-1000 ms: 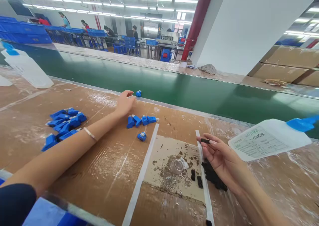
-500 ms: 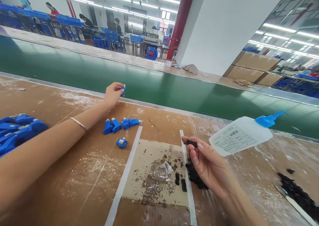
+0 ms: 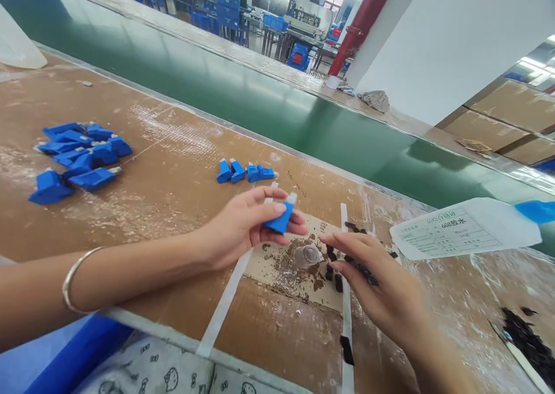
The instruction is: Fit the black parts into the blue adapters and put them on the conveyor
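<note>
My left hand (image 3: 255, 223) holds a blue plastic part (image 3: 280, 219) with a whitish tip, between thumb and fingers, over the left side of the stained card (image 3: 277, 261). My right hand (image 3: 368, 267) is over the card's right edge, thumb and forefinger apart, beside small black pieces (image 3: 338, 282); nothing shows between its fingertips. Between the hands, a small clear cup (image 3: 307, 256) sits on the card. Several blue parts (image 3: 252, 173) lie in a row behind my left hand.
A pile of blue parts (image 3: 82, 154) lies at left. A glue bottle (image 3: 468, 229) lies at right, near a black heap (image 3: 526, 342) and a white-handled tool (image 3: 522, 359). A green belt (image 3: 260, 107) runs behind. White tape strips (image 3: 228, 304) flank the card.
My left hand has come back from the belt's edge to the card with a blue part. My right hand no longer shows the black piece between its fingertips. The view has shifted.
</note>
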The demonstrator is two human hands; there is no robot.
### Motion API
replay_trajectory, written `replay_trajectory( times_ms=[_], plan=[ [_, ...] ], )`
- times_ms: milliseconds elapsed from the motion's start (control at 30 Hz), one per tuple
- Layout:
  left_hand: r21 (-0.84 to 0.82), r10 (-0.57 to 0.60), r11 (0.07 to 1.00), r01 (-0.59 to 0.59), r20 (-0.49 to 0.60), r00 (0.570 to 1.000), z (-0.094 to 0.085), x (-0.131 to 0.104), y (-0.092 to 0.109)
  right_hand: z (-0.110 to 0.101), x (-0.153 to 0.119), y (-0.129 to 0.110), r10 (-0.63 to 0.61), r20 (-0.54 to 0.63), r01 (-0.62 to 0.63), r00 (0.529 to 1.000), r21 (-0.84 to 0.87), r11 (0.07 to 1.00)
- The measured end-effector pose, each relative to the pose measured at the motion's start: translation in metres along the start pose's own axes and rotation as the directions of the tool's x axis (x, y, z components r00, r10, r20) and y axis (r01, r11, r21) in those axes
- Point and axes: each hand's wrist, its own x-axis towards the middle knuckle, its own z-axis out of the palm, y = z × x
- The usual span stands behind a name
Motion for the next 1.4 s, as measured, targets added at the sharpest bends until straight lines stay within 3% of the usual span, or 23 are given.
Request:
replay_trajectory(
  times_ms=[67, 200, 400, 733, 1033, 1100, 1167, 1267, 1333, 1400],
  plan=[
    [-0.042, -0.074, 0.996, 0.077, 0.065, 0.995, -0.005, -0.001, -0.013, 0.003, 0.002, 0.000, -0.045, 0.034, 0.047, 0.998, -0.055, 0.997],
    [-0.040, -0.039, 0.998, 0.043, 0.100, 0.994, -0.010, 0.000, -0.017, 0.009, 0.003, 0.000, -0.069, 0.069, 0.076, 0.995, -0.111, 0.991],
    [-0.089, -0.080, 0.992, 0.089, 0.101, 0.992, -0.013, 0.002, -0.018, 0.011, 0.003, 0.001, -0.060, 0.084, 0.072, 0.995, -0.143, 0.987],
    [-0.119, -0.104, 0.987, 0.105, 0.013, 0.994, -0.011, 0.003, -0.022, 0.013, 0.002, 0.002, -0.083, 0.120, 0.106, 0.989, -0.197, 0.975],
    [-0.088, -0.118, 0.989, 0.120, 0.036, 0.992, -0.010, 0.000, -0.021, 0.012, 0.003, 0.004, -0.068, 0.129, 0.089, 0.989, -0.164, 0.982],
    [-0.107, -0.120, 0.986, 0.124, 0.044, 0.992, -0.010, 0.000, -0.021, 0.011, 0.000, 0.002, -0.038, 0.106, 0.050, 0.994, -0.112, 0.992],
    [-0.120, -0.120, 0.985, 0.127, 0.062, 0.991, -0.009, -0.001, -0.022, 0.012, -0.004, -0.005, 0.063, 0.052, -0.064, 0.997, 0.034, 0.997],
    [-0.117, -0.128, 0.984, 0.137, 0.086, 0.988, -0.008, -0.005, -0.026, 0.014, -0.008, -0.020, 0.293, -0.072, -0.248, 0.953, 0.367, 0.896],
    [-0.101, -0.141, 0.983, 0.153, 0.116, 0.983, -0.006, -0.008, -0.029, 0.016, -0.009, -0.029, 0.367, -0.127, -0.249, 0.921, 0.532, 0.809],
    [-0.085, -0.160, 0.981, 0.175, 0.162, 0.974, -0.004, -0.012, -0.032, 0.018, -0.007, -0.035, 0.358, -0.133, -0.210, 0.924, 0.605, 0.768]
  ],
)
